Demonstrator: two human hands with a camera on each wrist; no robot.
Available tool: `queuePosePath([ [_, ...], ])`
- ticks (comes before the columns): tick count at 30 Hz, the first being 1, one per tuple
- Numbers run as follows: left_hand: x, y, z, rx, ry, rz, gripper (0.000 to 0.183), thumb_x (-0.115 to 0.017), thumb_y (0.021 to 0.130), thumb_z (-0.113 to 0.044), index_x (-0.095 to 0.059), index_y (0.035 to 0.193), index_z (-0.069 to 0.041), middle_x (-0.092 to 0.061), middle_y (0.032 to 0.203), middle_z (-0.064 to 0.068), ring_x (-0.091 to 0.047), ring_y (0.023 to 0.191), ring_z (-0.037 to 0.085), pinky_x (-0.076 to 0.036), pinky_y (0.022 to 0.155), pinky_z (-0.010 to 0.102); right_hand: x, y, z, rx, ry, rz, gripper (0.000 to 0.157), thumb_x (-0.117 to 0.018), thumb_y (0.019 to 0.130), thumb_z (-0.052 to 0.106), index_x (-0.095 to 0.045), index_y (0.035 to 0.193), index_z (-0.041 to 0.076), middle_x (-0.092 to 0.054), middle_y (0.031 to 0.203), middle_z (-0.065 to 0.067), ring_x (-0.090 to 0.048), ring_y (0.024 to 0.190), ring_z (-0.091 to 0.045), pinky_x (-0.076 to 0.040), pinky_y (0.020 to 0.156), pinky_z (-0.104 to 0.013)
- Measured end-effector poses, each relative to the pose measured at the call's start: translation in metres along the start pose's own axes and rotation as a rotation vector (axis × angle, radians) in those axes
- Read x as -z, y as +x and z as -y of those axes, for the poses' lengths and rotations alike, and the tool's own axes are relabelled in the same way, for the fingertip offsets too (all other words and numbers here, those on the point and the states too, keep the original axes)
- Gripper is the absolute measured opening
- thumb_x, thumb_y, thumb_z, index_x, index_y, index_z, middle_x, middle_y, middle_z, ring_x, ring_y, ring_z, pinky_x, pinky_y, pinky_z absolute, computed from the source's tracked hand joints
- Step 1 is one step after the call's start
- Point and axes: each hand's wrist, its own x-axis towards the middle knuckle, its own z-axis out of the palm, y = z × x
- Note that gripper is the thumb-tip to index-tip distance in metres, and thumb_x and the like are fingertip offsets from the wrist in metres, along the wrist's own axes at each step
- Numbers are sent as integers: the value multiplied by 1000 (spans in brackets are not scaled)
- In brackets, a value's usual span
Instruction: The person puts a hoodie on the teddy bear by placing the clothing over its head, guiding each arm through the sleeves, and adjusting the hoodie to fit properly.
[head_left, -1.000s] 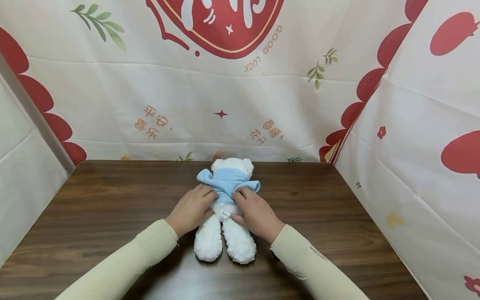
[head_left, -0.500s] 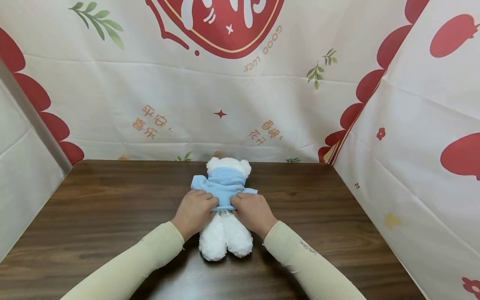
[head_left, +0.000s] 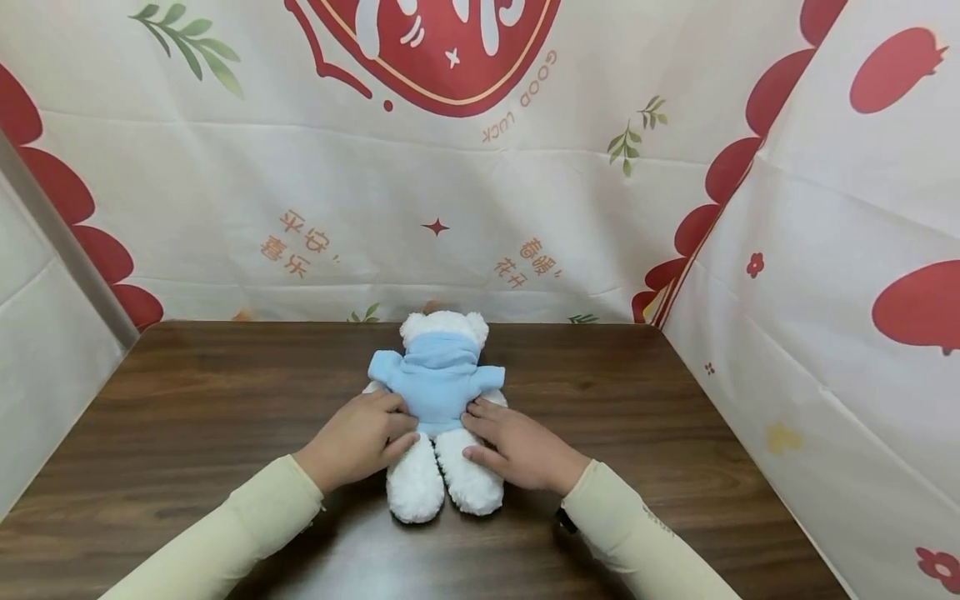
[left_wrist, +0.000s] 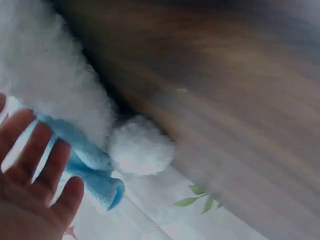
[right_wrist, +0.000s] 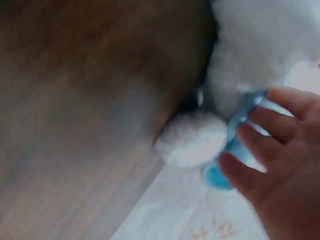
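A white plush bear (head_left: 415, 487) lies on the table with its head toward the far edge and no face showing. It wears a light blue shirt (head_left: 435, 387), which reaches down to the tops of the legs. My left hand (head_left: 358, 442) rests on the bear's left-hand side at the shirt's hem, fingers loosely extended. On the other side my right hand (head_left: 525, 446) touches the hem and the top of a leg, fingers spread. Both wrist views show extended fingers beside the shirt; a round white paw (left_wrist: 141, 146) pokes out past a blue sleeve (left_wrist: 102, 187).
The brown wooden table (head_left: 225, 400) extends to both sides of the bear. A white printed cloth (head_left: 412, 183) with red and green patterns hangs behind the far edge. Further cloth panels (head_left: 825, 333) flank the table on the right and left.
Both hands gripped the shirt's hem and drew it down over the bear's lower back, then let go and spread apart. The sleeves lie flatter, and the bear has shifted slightly left.
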Motion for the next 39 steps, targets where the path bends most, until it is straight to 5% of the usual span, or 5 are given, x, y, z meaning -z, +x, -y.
queuePosePath([
  [6,6,24,-6,61,56,-167,23,-66,83,-30,-65,97,-12,-53,97,4,-52,86,20,-46,72,36,14,5,-27,-209,182,-330,38,-57,91,31,-57,122,8,-57,121,-4,-55,109,-20,-45,88,-37],
  [11,0,39,-11,114,132,-25,56,-64,84,-41,-50,133,-17,-39,135,16,-40,120,31,-46,83,46,3,14,-42,-369,281,-77,67,-61,88,36,-33,141,7,-45,133,-6,-49,114,-16,-42,91,-35],
  [16,-5,38,-14,112,204,45,62,-67,81,-40,-47,136,-19,-35,141,17,-37,125,33,-47,80,47,-9,22,-43,-318,262,86,87,-65,85,30,-10,147,4,-30,145,-12,-35,127,-17,-34,100,-36],
  [32,16,38,-4,185,-124,-4,69,-65,84,-40,-35,142,-20,-40,133,17,-49,113,28,-45,88,40,47,22,-20,-153,433,-374,24,-54,90,11,-60,111,21,-54,91,6,-50,66,-10,-45,57,-26],
  [39,17,35,-3,299,-235,123,80,-61,82,-51,-28,145,-13,-45,134,11,-49,117,22,-41,93,39,79,30,1,77,402,-301,25,-56,92,20,-58,117,21,-54,94,5,-49,72,-12,-44,61,-27],
])
